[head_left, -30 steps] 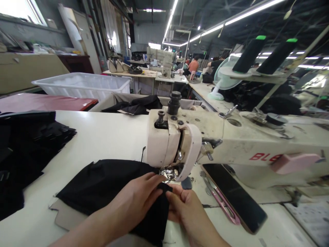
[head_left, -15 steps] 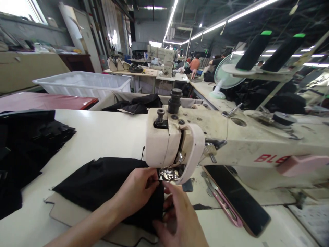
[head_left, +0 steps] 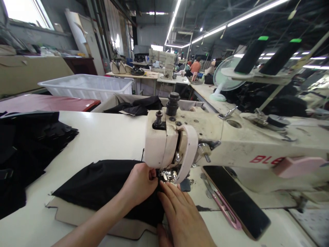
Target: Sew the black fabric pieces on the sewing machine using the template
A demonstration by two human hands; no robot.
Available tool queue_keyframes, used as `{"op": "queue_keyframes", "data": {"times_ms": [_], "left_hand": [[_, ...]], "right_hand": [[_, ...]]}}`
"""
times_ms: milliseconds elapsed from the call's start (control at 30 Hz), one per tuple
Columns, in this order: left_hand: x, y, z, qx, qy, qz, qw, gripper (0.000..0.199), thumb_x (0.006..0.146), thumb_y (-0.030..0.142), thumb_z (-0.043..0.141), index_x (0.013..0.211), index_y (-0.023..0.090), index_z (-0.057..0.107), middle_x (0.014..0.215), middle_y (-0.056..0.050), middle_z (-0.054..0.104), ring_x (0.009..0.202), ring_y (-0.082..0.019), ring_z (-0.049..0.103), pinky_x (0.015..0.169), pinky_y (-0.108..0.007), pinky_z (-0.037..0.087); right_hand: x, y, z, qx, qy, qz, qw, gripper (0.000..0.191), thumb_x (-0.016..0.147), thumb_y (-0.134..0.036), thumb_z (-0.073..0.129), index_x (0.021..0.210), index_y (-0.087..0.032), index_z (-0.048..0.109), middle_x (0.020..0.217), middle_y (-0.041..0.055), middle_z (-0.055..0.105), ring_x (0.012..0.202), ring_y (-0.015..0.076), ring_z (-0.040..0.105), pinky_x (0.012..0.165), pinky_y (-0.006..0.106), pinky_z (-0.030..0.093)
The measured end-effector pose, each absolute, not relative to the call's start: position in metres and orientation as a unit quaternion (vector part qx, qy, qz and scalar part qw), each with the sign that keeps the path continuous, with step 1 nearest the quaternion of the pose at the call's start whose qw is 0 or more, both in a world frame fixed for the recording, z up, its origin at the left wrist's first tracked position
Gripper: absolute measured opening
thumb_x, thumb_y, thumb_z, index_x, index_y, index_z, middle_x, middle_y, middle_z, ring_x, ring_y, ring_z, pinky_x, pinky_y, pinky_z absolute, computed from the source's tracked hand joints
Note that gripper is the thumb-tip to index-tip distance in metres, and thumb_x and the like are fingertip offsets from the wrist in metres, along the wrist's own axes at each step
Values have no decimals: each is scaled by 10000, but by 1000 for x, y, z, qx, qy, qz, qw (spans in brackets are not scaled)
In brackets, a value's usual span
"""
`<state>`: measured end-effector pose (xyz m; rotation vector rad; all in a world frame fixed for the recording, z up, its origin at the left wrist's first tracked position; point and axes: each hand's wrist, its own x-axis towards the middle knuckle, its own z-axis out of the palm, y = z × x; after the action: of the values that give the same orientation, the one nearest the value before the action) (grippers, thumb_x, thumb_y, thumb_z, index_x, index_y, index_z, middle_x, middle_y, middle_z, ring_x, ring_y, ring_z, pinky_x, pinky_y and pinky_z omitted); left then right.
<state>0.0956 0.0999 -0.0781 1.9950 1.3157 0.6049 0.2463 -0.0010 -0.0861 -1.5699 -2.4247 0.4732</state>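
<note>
Black cloth (head_left: 97,185) runs leftward from the presser foot (head_left: 168,175) | our left hand (head_left: 138,183), left of foot, pinches its edge, fingers curled closed | our right hand (head_left: 183,216), nearside, flattens its right edge, fingers outstretched

White surface (head_left: 102,133), items on top

Black fabric (head_left: 95,181) over beige piece (head_left: 77,213), at left fingers (head_left: 152,173); dark cloth pile (head_left: 28,147) farther left. Sewing machine (head_left: 159,144) just beyond. Phone (head_left: 236,200), pink tool (head_left: 224,207) right of right fingers (head_left: 171,195).
</note>
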Motion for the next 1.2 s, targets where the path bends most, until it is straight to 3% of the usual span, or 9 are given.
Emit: {"op": "queue_keyframes", "data": {"times_ms": [167,400,633,767,833,967,1033,1100,1200], "left_hand": [[97,102,-79,760,508,251,318,108,696,134,557,602,175,591,508,-3,539,636,-186,590,647,-266,486],[97,103,-97,747,524,277,301,141,699,151,565,563,188,572,505,-13,552,547,-170,543,552,-258,455],[103,116,-116,745,526,309,269,147,751,123,537,621,171,586,607,-32,605,594,-175,565,542,-254,425],[97,120,-101,747,528,318,249,120,809,148,514,724,155,598,645,-25,606,585,-154,539,543,-245,419],[86,108,-88,755,522,323,230,129,848,190,513,765,150,603,720,-39,625,651,-167,553,619,-277,441],[63,70,-73,905,338,204,158,274,891,398,585,1065,193,637,954,-60,634,844,-225,553,761,-350,437],[56,60,-73,940,278,145,131,299,960,337,473,1191,194,598,950,-66,615,816,-210,538,711,-320,439],[53,59,-74,931,293,149,159,317,995,239,354,1166,192,617,907,-65,591,798,-188,533,682,-287,437],[54,65,-77,899,331,174,230,312,999,237,345,1122,217,631,887,-45,566,801,-159,544,690,-249,441]], "right_hand": [[249,4,-87,-540,-820,147,118,641,705,-218,499,1339,-127,525,1504,98,348,1387,286,325,1129,521,293],[253,5,-99,-514,-838,94,153,663,684,-169,508,1346,-145,509,1466,89,425,1345,275,397,1114,492,351],[260,5,-112,-480,-862,31,158,614,738,-147,520,1351,-127,508,1365,131,535,1244,325,513,1036,511,455],[260,2,-114,-481,-863,10,156,623,779,-166,523,1395,-111,444,1422,156,468,1272,344,478,1002,534,481],[260,1,-113,-478,-864,17,157,630,793,-162,515,1410,-95,407,1446,166,434,1311,345,430,1018,549,462],[262,-5,-108,-494,-840,63,214,531,832,-139,473,1358,-128,400,1411,149,468,1318,306,417,1020,509,469],[261,-8,-103,-513,-815,85,256,430,861,-144,450,1290,-166,424,1339,141,519,1266,277,467,994,469,492],[259,-12,-99,-514,-802,98,288,329,862,-128,433,1183,-186,473,1218,127,578,1175,247,530,957,420,514],[254,-18,-98,-495,-821,80,273,394,808,-92,441,1193,-153,495,1191,130,601,1149,254,546,961,432,512]]}}
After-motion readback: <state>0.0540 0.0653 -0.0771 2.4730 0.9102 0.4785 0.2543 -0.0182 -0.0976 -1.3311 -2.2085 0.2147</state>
